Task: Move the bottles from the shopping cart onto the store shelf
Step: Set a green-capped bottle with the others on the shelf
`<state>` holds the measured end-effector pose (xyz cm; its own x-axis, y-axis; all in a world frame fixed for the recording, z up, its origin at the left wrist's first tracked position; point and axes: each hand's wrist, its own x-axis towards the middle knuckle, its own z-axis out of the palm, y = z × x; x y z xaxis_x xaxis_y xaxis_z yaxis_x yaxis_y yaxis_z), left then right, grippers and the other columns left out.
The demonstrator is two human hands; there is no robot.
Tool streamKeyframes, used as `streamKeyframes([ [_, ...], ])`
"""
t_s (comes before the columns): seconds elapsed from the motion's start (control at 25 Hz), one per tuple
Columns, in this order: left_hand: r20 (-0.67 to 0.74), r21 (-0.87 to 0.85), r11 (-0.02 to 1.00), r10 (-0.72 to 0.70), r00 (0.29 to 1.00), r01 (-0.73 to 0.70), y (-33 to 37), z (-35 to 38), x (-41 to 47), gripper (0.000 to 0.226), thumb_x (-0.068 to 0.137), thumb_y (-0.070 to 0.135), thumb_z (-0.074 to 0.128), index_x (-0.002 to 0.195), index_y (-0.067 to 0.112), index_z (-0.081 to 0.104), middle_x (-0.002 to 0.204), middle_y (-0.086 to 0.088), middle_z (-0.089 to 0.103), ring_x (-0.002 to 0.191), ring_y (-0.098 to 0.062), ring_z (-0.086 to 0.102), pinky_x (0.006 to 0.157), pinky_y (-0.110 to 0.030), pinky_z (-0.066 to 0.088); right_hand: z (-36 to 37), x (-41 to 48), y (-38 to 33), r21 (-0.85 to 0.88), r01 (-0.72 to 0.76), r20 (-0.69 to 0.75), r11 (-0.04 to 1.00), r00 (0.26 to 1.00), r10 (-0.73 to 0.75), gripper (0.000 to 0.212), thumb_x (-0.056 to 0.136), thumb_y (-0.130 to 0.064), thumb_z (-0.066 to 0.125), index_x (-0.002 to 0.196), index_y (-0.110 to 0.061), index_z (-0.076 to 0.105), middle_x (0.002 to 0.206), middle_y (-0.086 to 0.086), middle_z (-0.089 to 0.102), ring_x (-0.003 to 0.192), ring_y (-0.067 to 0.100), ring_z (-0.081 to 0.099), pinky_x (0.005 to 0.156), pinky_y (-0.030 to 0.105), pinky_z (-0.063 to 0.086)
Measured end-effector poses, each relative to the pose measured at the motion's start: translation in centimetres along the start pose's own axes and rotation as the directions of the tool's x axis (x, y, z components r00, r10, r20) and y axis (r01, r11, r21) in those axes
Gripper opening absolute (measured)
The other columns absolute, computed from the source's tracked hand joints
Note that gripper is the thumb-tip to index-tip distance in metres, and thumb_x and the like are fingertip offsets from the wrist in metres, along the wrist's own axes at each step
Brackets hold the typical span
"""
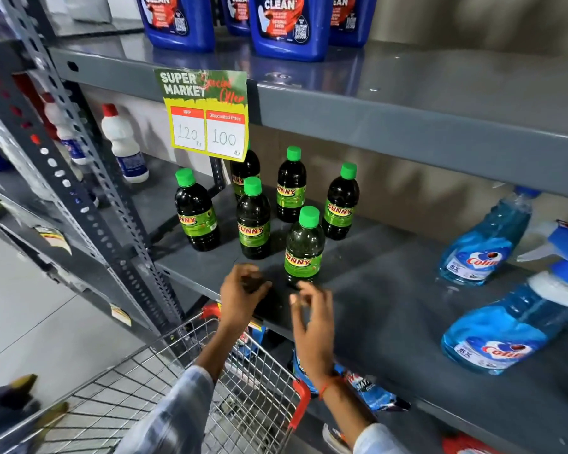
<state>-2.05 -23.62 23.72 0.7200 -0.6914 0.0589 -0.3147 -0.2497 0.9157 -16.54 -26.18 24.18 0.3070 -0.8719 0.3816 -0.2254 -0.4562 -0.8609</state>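
Head view: nearest bottle (304,247) stands just beyond both empty hands (276,299).

Six upright dark green-capped bottles (304,247) clustered on the grey shelf (391,290), above the wire cart (184,381).

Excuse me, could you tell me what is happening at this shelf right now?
A person is stocking green-capped Sunny bottles from a wire shopping cart onto the grey middle shelf. Six bottles stand there, the nearest one just beyond both hands. The left hand and right hand hover empty at the shelf edge, fingers loosely curled. Blue Colin spray bottles lie to the right.
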Motion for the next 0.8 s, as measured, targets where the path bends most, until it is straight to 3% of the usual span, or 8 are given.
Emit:
streamKeyframes([
  [0.08,-0.206,-0.015,1.0,-0.004,0.979,0.0,-1.1,-1.3,0.9,0.05,0.068,0.008,0.078,0.109,0.013,0.05,0.109,-0.007,0.056,0.106,-0.028,0.056,0.09,-0.035,0.048,3.2,-0.2,-0.9,0.04,0.009,0.171,0.999,0.985,-0.016,0.033,0.093,-0.023,0.04,0.122,-0.011,0.051,0.12,0.01,0.057,0.109,0.011,0.056,0.092,0.002,0.037],
  [0.12,-0.185,-0.018,1.0,0.002,0.983,-0.006,-1.5,-1.8,2.4,0.061,0.067,0.006,0.078,0.118,0.011,0.046,0.119,-0.01,0.054,0.115,-0.028,0.052,0.099,-0.04,0.045,5.0,0.7,-1.1,0.036,-0.014,0.224,0.999,0.975,0.005,0.037,0.094,-0.02,0.037,0.128,-0.009,0.046,0.13,0.013,0.054,0.12,0.016,0.052,0.099,0.005,0.035],
  [0.24,0.118,0.092,0.996,0.006,0.993,-0.016,-0.8,-2.6,7.1,0.092,0.063,0.011,0.081,0.139,0.004,0.029,0.132,-0.004,0.048,0.126,-0.017,0.043,0.107,-0.036,0.035,8.9,4.7,-1.2,0.041,-0.201,0.246,0.979,0.951,0.185,0.047,0.096,-0.009,0.032,0.141,-0.001,0.024,0.152,0.016,0.027,0.142,0.023,0.026,0.115,0.023,0.02],
  [0.32,0.245,0.157,0.986,0.025,0.969,-0.065,-0.3,-2.7,9.2,0.09,0.059,0.02,0.082,0.135,0.005,0.035,0.132,-0.012,0.054,0.125,-0.024,0.049,0.101,-0.033,0.039,10.2,6.9,-0.9,0.041,-0.3,0.222,0.953,0.933,0.284,0.05,0.095,-0.005,0.03,0.143,-0.001,0.016,0.155,0.017,0.019,0.144,0.024,0.02,0.119,0.029,0.017],
  [0.52,0.257,0.28,0.955,0.025,0.966,-0.099,-0.7,-3.6,10.2,0.066,0.063,0.029,0.079,0.118,0.007,0.05,0.118,-0.017,0.064,0.11,-0.03,0.059,0.088,-0.034,0.044,10.8,8.2,-0.8,0.016,-0.401,0.216,0.916,0.896,0.388,0.059,0.088,0.008,0.029,0.144,-0.009,0.02,0.151,0.016,0.032,0.138,0.026,0.035,0.115,0.031,0.028],
  [0.68,0.283,0.254,0.96,0.038,0.958,-0.113,-2.4,-5.0,9.0,0.067,0.063,0.022,0.081,0.122,0.012,0.05,0.122,-0.012,0.063,0.113,-0.026,0.058,0.097,-0.035,0.044,9.9,6.8,-0.4,0.033,-0.4,0.286,0.916,0.882,0.375,0.054,0.089,0.011,0.028,0.14,-0.006,0.028,0.144,0.017,0.042,0.131,0.025,0.044,0.099,0.018,0.031],
  [0.8,0.298,0.205,0.973,0.044,0.953,-0.109,-2.6,-5.7,8.4,0.073,0.064,0.019,0.08,0.129,0.015,0.046,0.129,-0.009,0.06,0.119,-0.022,0.053,0.103,-0.031,0.038,9.7,6.7,-0.2,0.029,-0.401,0.282,0.916,0.882,0.377,0.048,0.09,0.009,0.031,0.136,-0.004,0.036,0.138,0.02,0.049,0.126,0.026,0.049,0.094,0.017,0.033],
])
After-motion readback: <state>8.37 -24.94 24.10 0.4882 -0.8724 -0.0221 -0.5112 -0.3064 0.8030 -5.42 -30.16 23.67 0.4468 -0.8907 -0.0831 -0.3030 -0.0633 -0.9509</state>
